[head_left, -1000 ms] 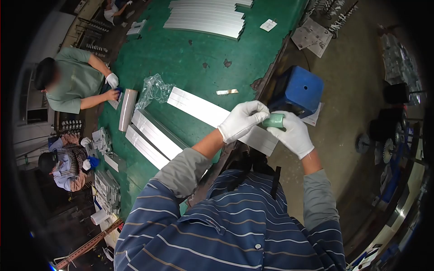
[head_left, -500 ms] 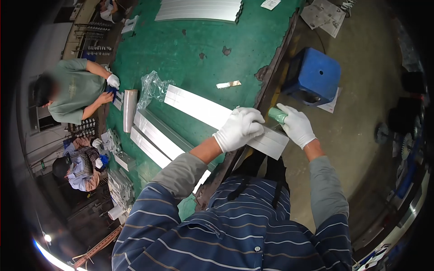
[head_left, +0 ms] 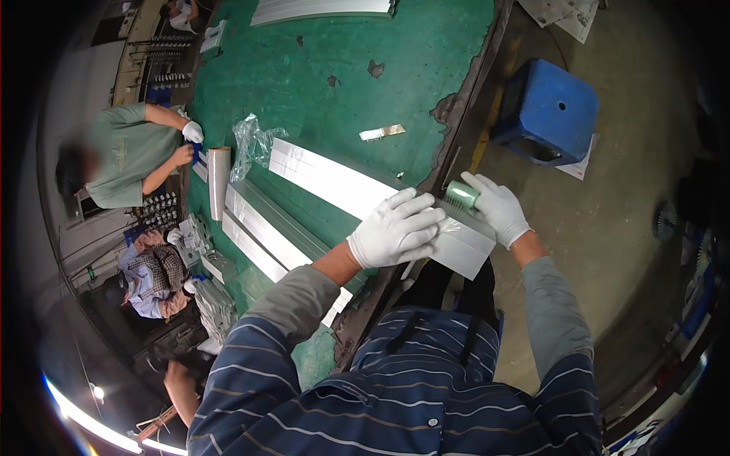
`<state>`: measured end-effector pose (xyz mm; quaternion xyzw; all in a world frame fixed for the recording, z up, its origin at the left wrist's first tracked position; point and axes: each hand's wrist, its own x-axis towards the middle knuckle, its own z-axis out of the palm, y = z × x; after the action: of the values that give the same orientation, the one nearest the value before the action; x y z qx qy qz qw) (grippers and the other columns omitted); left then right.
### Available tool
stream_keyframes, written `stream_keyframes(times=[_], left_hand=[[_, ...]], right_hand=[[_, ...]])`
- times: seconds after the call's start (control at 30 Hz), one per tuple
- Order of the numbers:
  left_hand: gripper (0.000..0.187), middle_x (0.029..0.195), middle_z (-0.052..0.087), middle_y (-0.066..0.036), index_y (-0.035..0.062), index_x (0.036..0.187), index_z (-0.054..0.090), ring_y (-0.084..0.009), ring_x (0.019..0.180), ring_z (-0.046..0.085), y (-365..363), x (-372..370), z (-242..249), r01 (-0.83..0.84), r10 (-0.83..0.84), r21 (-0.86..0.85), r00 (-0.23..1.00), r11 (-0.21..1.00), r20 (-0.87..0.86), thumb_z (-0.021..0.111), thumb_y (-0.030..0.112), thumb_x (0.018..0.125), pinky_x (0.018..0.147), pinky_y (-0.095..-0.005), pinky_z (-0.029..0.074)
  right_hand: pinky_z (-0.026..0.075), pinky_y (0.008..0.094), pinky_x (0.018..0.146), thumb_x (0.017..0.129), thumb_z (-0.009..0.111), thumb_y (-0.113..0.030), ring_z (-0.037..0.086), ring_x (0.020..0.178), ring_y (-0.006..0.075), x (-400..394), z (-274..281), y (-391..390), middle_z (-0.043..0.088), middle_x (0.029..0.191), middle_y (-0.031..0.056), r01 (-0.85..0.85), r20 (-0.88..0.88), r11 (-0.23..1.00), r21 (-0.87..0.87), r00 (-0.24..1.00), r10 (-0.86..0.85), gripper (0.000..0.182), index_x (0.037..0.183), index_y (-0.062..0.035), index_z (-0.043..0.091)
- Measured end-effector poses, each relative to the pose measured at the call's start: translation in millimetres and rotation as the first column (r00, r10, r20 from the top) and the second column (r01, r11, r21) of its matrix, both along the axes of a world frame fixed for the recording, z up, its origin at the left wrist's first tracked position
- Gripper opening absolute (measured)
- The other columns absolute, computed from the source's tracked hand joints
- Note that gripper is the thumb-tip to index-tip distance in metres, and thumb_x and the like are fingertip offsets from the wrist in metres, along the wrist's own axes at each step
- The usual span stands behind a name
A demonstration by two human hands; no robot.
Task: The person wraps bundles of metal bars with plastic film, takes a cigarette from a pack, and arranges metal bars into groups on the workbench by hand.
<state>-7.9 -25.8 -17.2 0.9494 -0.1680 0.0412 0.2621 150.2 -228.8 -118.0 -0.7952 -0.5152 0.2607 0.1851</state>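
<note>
A long silvery metal profile (head_left: 327,180) lies across the green table's edge, its near end sticking out over the floor. My left hand (head_left: 395,230), in a white glove, rests on top of the profile with its fingers stretched out. My right hand (head_left: 499,210), also gloved, grips a roll of greenish tape (head_left: 461,194) just above the profile's far side. Shiny clear film (head_left: 452,226) shows on the profile beside my left fingertips. How far it runs under the left hand is hidden.
More profiles (head_left: 266,228) lie to the left, by a film roll (head_left: 219,182) and crumpled clear plastic (head_left: 249,142). A small strip (head_left: 382,133) lies on the table (head_left: 342,99). A blue stool (head_left: 559,114) stands right. Co-workers (head_left: 129,156) work on the left.
My left hand has flattened and its fingers have stretched out over the profile. The tape roll has come slightly closer to the profile, and shiny film now shows there. The view has shifted slightly.
</note>
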Motion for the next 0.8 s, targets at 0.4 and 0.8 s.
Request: stream_keyframes(times=[0.4, 0.8], left_hand=[[0.048, 0.137, 0.059, -0.005, 0.0185, 0.124, 0.055, -0.0324, 0.128, 0.054, 21, -10, -12, 0.073, -0.094, 0.297, 0.994, 0.952, 0.056, 0.075, 0.036, 0.084, 0.115, -0.0611, 0.03], [0.037, 0.131, 0.059, -0.007, 0.0144, 0.104, 0.065, -0.0318, 0.12, 0.055, 27, -10, 12, 0.055, -0.058, 0.041, 0.996, 0.998, 0.069, 0.069, 0.044, 0.084, 0.108, -0.0572, 0.034]], right_hand=[[0.05, 0.0397, 0.096, 0.1, 0.056, -0.025, 0.066, 0.107, 0.0318, -188, -30, -38, 0.069, 0.122, 0.0139, 0.43, -0.68, 0.887, -0.167, 0.602, -0.419, 0.036, 0.125, -0.0004, 0.065], [0.059, 0.0266, 0.066, 0.102, 0.051, -0.007, 0.072, 0.095, 0.0336, -120, 140, 7, 0.069, 0.113, 0.0221, 0.722, -0.86, 0.577, -0.382, -0.507, 0.064, 0.039, 0.14, 0.0038, 0.046]])
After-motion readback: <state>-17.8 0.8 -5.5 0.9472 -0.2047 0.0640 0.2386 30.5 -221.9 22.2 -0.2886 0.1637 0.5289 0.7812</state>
